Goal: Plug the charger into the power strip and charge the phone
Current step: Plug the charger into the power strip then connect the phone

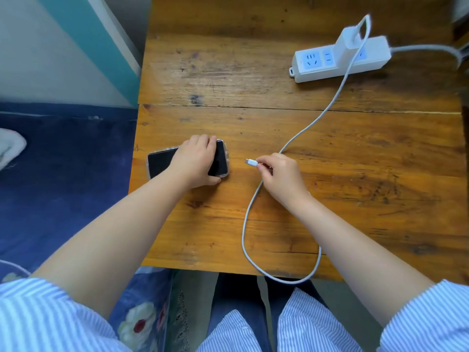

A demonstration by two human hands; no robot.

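A black phone (160, 162) in a clear case lies flat near the left edge of the wooden table (279, 123), screen up. My left hand (195, 161) rests over its right half and grips it. My right hand (279, 177) pinches the white cable just behind its connector (251, 162), whose tip points left at the phone's right end, a short gap away. The white cable (327, 110) runs back to a white charger (347, 45) plugged into the white power strip (340, 60) at the back right. A slack loop of cable hangs over the table's front edge.
The power strip's grey cord (426, 49) leaves to the right. Left of the table lies a dark blue bedcover (63, 161) below a white and teal wall. My knees and striped shirt fill the bottom.
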